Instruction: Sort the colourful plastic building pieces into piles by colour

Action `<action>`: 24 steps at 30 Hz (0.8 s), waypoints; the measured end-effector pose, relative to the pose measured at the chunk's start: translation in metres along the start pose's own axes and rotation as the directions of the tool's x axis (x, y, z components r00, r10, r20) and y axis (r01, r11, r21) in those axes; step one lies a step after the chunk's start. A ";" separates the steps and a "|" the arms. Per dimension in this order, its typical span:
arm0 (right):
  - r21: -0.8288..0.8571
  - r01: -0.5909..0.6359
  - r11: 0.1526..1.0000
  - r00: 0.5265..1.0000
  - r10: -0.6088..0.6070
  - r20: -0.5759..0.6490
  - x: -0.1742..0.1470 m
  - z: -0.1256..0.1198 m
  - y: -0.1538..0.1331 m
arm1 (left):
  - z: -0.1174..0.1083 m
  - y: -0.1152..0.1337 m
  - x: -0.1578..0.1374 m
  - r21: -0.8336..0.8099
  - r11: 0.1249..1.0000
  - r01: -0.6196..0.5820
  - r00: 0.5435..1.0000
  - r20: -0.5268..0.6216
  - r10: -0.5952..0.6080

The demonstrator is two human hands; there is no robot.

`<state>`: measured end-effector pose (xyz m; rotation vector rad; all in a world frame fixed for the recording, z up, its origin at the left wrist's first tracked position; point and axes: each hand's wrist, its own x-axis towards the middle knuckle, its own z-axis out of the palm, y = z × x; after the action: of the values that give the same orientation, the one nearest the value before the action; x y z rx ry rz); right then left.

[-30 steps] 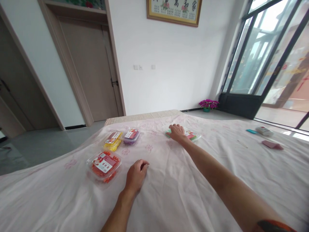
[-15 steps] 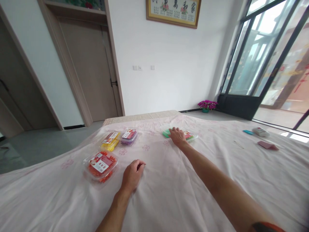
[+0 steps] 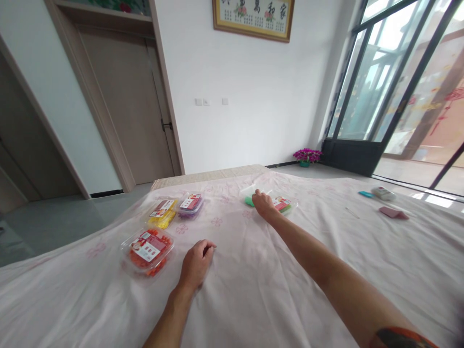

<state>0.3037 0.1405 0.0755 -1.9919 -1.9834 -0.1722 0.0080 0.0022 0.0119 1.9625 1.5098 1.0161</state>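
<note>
Your left hand [image 3: 195,261], lower centre of frame: fingers curled on cloth [image 3: 235,295], cannot tell if anything pinched. Farther, just right of centre: your right hand [image 3: 263,204], fingers bent over clear pack with green contents [image 3: 284,206]; grasp hidden, cannot tell. Pack shows both sides of right hand, spread left-to-right; left hand well apart.

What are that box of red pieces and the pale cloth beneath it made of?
The box of red pieces looks like clear, glossy plastic: contents show through and the rim glints. The pale cloth seems matte fabric, perhaps cotton: it lies in soft creases; the fibre can't be told.
</note>
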 end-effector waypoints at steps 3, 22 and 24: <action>0.064 0.009 0.998 1.000 -0.009 0.002 -0.011 -0.007 0.000 | 0.000 0.001 0.000 0.006 1.000 -0.001 1.000 0.000 0.001; -0.097 -0.033 0.995 0.999 0.030 -0.027 -0.128 -0.029 0.077 | 0.005 0.001 -0.003 0.191 0.978 -0.087 0.996 0.020 0.085; -0.081 -0.042 0.996 0.999 0.040 -0.027 -0.131 -0.018 0.090 | 0.006 0.002 -0.004 0.215 0.972 -0.090 0.996 0.039 0.083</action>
<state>0.3923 0.0118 0.0388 -2.0689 -1.9471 -0.2718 0.0135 -0.0017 0.0082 2.2002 1.5888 0.8842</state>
